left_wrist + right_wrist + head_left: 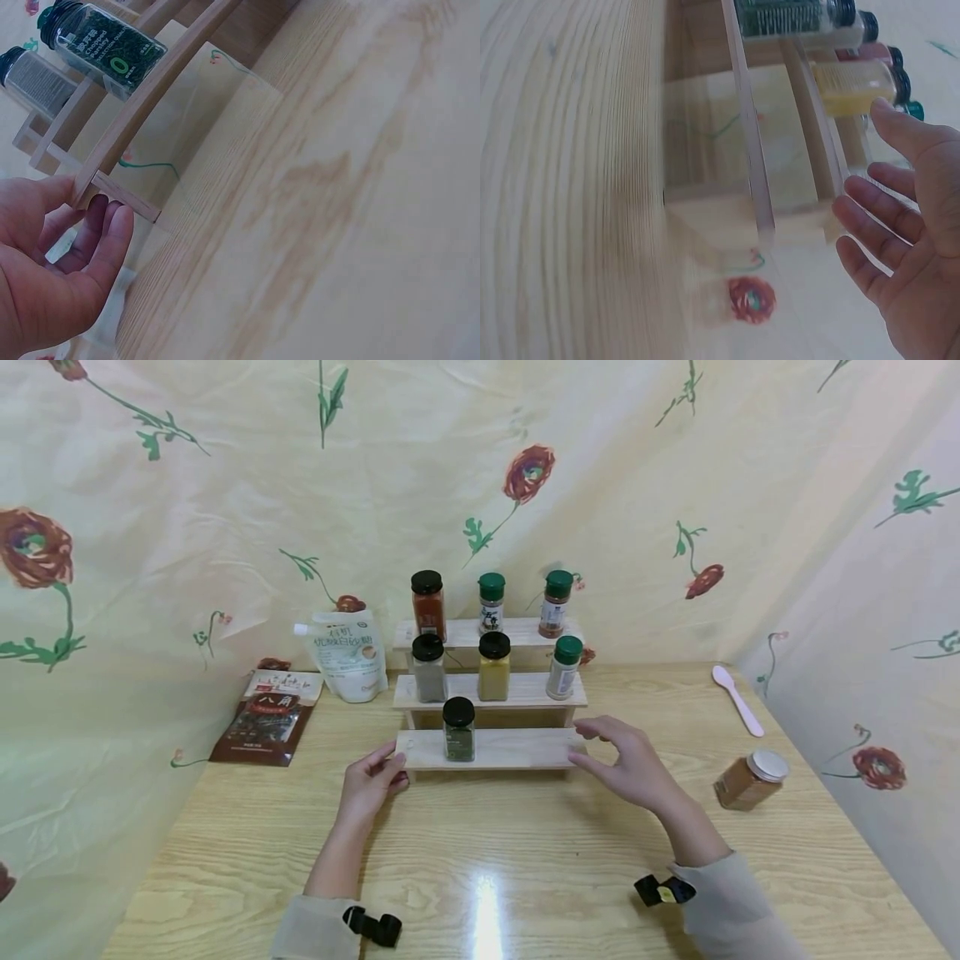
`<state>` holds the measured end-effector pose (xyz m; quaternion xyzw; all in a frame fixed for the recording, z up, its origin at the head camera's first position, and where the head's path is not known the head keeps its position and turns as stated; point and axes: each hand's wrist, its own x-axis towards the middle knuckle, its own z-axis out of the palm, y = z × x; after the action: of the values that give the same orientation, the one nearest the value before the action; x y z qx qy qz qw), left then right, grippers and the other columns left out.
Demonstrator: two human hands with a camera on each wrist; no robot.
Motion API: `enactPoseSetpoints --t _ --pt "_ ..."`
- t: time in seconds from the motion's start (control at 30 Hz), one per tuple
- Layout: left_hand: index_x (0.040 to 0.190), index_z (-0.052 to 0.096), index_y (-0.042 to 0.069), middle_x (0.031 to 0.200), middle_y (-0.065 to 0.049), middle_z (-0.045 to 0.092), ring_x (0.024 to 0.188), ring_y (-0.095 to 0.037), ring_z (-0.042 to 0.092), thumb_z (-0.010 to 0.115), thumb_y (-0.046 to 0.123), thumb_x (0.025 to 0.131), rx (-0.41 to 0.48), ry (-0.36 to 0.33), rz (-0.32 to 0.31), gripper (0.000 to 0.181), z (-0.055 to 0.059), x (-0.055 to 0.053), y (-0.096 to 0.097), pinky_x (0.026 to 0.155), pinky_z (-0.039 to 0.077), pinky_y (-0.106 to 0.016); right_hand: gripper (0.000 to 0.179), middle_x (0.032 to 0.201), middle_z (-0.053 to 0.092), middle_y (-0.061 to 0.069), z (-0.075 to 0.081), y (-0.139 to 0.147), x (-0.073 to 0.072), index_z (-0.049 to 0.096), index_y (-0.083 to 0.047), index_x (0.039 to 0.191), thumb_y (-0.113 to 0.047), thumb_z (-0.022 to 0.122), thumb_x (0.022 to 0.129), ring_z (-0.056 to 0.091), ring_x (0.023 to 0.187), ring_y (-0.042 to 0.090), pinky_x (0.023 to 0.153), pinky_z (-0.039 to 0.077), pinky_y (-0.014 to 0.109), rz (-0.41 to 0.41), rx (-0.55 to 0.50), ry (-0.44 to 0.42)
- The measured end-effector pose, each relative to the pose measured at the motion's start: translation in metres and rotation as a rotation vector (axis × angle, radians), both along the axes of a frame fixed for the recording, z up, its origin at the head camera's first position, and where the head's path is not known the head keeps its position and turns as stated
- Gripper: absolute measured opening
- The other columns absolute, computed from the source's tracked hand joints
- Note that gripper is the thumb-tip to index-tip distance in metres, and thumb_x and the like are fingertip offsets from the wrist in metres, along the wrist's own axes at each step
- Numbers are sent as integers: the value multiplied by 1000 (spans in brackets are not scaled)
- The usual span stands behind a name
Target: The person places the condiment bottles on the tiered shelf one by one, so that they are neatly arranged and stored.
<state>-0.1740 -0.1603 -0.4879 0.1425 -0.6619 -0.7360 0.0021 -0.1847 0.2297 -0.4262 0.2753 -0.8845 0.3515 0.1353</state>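
A three-tier wooden spice rack (525,748) stands on the table. At its lowest step's left end, my left hand (371,786) pinches the board's corner between thumb and fingers, seen closely in the left wrist view. My right hand (626,762) is beside the right end, thumb and fingers spread with nothing between them; the right wrist view shows them apart from the boards. A black-capped jar of green herbs (459,730) stands on the lowest step. On the middle step are a grey jar (430,670), a yellow jar (494,668) and a green-capped jar (564,668).
The top step bears a red-orange jar (429,606) and two green-capped jars. Leftward are a white pouch (348,656) and a brown packet (270,718). Rightward, a silver-lidded jar (750,781) lies tilted near a pale pink spoon (738,700). Flowered cloth hangs behind and along the sides.
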Motion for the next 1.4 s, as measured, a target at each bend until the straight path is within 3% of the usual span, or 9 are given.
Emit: enactPoseSetpoints --t 0.3,0.57,0.8,0.9,1.03,1.13,1.27,1.33,1.4 --pt "136 60 -4 87 -6 64 76 -15 69 67 5 98 -5 2 -4 40 -1 0 -1 75 65 -26 43 116 70 13 5 30 10 66 -2 127 -12 81 88 66 104 29 85 58 52 -87 48 60" --pt "136 60 -4 89 -8 64 76 -14 69 67 6 99 -5 -3 -4 40 -2 0 0 75 65 -26 46 114 70 11 10 59 22 66 -1 126 -10 83 85 64 102 26 85 52 22 -169 74 128" --pt "137 60 -3 90 -7 64 77 -14 69 66 7 100 -13 -8 -9 39 -1 0 0 76 64 -25 50 109 71 14 16 89 30 68 0 123 -1 87 76 58 101 3 85 41 5 -229 21 221" --pt "138 59 -2 90 -7 64 78 -14 69 65 7 100 -12 -10 -12 39 -2 0 0 76 64 -24 49 110 70 17 21 102 34 67 1 124 -3 86 78 60 82 0 70 45 6 -273 32 198" --pt "138 59 -3 90 -7 64 78 -14 69 65 7 100 -7 -11 -15 40 -2 0 -1 77 64 -24 47 115 68 24 25 119 42 64 2 128 -15 81 88 66 85 28 71 49 22 -382 74 101" --pt "138 58 -3 90 -7 64 78 -13 69 66 7 100 -3 -9 -17 41 -1 0 -1 77 64 -24 47 119 65 27 24 132 46 61 4 131 -18 78 92 56 109 47 88 42 23 -446 70 51" --pt "138 59 -3 90 -6 64 77 -13 69 65 6 100 -1 -10 -12 40 -1 0 -1 77 64 -25 46 117 66 26 20 149 49 65 3 127 -14 81 88 57 115 17 89 29 3 -471 50 96" --pt "138 59 -3 90 -6 64 77 -13 69 65 6 100 -1 -12 -7 40 -1 0 0 77 64 -25 46 116 67 26 19 157 50 66 3 124 -13 84 85 51 113 -2 89 26 0 -469 53 126" --pt "137 59 -3 89 -7 64 76 -13 69 65 5 100 0 -12 -2 39 -1 0 0 76 65 -26 47 117 67 27 18 164 53 67 2 124 -14 85 83 51 112 -2 83 30 4 -483 69 125"
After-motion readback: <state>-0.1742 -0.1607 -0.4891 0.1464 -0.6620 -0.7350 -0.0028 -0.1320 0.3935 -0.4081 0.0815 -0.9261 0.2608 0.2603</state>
